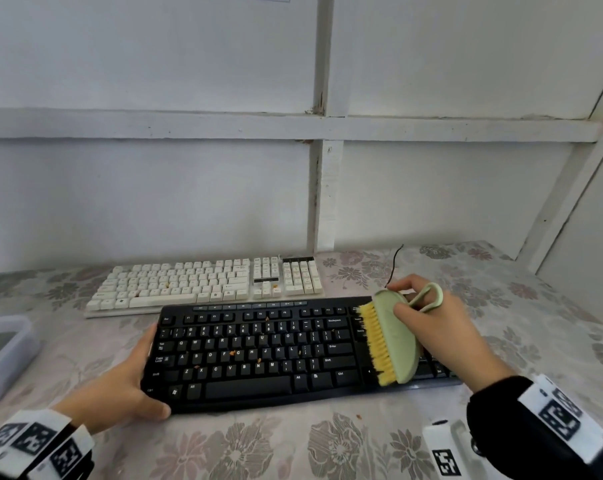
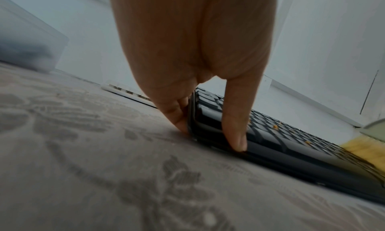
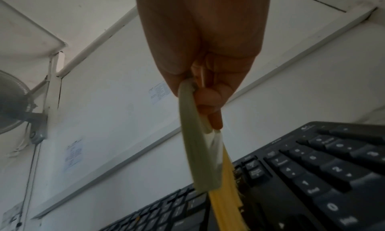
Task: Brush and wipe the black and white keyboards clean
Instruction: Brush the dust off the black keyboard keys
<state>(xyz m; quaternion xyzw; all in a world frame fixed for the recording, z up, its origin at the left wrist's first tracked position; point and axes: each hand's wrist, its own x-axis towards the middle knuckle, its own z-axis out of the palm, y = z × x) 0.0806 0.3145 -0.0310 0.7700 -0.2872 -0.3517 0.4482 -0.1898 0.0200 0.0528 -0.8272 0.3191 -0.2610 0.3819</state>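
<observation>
The black keyboard [image 1: 258, 351] lies near me on the flowered tablecloth with small orange crumbs [image 1: 234, 352] between its keys. My left hand [image 1: 144, 374] holds its left end, thumb [image 2: 235, 135] on the front corner and fingers against the side edge. My right hand [image 1: 402, 299] grips a pale green brush [image 1: 393, 337] with yellow bristles [image 3: 227, 206], which touch the keys between the main block and the number pad [image 3: 312, 177]. The white keyboard [image 1: 203, 282] lies just behind, by the wall, also with a few crumbs [image 1: 276, 286].
A translucent plastic box [image 1: 2, 348] stands at the table's left edge. A thin black cable [image 1: 395, 265] runs to the wall behind the brush. A white block with a printed marker [image 1: 445, 452] sits at the front right. The white wall rises close behind both keyboards.
</observation>
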